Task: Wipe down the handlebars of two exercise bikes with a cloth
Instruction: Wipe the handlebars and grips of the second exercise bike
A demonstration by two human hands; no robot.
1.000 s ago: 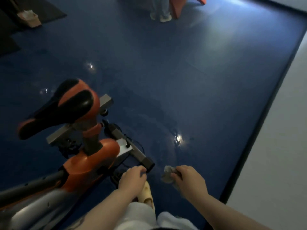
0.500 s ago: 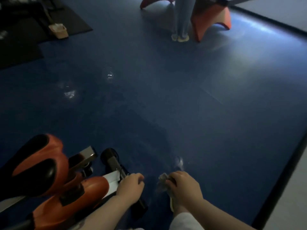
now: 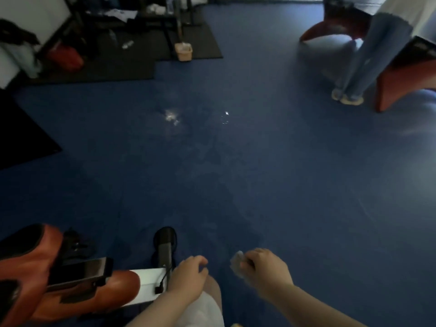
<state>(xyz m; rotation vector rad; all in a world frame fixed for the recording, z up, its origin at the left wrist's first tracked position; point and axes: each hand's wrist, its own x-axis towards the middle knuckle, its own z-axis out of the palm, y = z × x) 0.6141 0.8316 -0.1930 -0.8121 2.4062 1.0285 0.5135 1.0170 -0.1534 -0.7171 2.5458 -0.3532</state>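
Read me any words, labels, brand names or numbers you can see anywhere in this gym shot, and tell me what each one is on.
None can be read.
Dark panel at the right edge: pale marks that may be print, too blurred to read.
Orange bike body: a dark patch, no legible letters.
Papers on the shelf at the back: too small and blurred.
The cloth in the right hand shows no text.

Both forearms are bare, without sleeves, and white trousers (image 3: 203, 310) cover the knee.
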